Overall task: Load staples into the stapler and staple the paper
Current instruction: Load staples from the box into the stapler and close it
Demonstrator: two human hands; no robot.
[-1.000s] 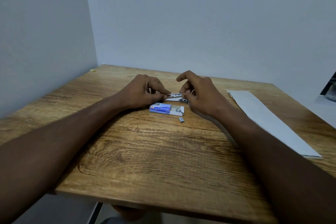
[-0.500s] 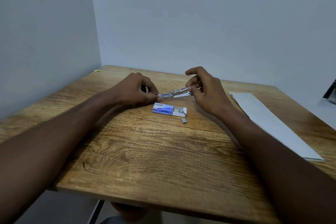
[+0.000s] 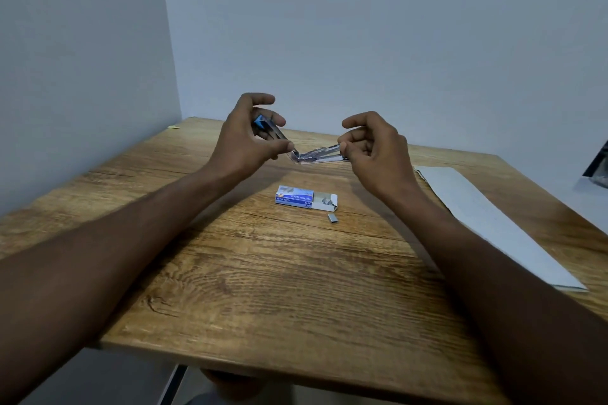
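Observation:
A small metal stapler [image 3: 309, 156] with a blue end hangs unfolded in a V above the wooden table [image 3: 263, 289]. My left hand [image 3: 245, 138] pinches the blue-tipped top arm, raised up to the left. My right hand [image 3: 375, 148] grips the end of the lower arm with the staple channel. Below them lies the blue and white staple box [image 3: 304, 199], its right end pulled open with staples inside. A short loose strip of staples [image 3: 333, 218] rests just in front of the box. The white paper [image 3: 487, 217] lies along the table's right side.
Grey walls close in behind and on the left. A small yellow scrap [image 3: 173, 127] sits at the far left corner of the table. A dark object [image 3: 600, 164] shows at the right edge of the view. The table's near edge runs across the bottom.
Both hands have lifted the stapler off the table. It has swung open from nearly flat to a wide V, the left hand raising the top arm up and left.

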